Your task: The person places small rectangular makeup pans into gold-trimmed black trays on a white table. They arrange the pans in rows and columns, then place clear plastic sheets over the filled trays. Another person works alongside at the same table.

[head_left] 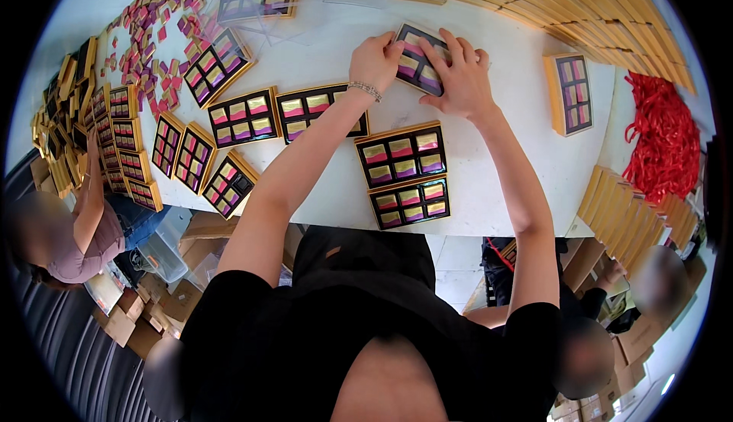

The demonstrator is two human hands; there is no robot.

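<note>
A black-and-gold box point(409, 77) of foil-wrapped pieces, pink, purple and gold, sits tilted on the white table in front of me, seemingly under a clear lid. Its left edge is held by my left hand point(372, 65), fingers curled at the far left corner; a bracelet circles that wrist. My right hand point(467, 80) lies spread over the box's right side, fingertips on the top and the thumb stretched toward its near edge. Two more filled boxes point(402, 155) lie just nearer to me, without visible lids. Another filled box point(319, 106) lies partly behind my left forearm.
Loose foil-wrapped pieces point(156, 59) spread over the far left, beside clear plastic lids point(282, 29). One covered box point(571, 94) stands at right, near stacked gold boxes point(580, 10) and red ribbon point(663, 140). A co-worker point(95, 223) reaches toward boxes at left; other people are behind.
</note>
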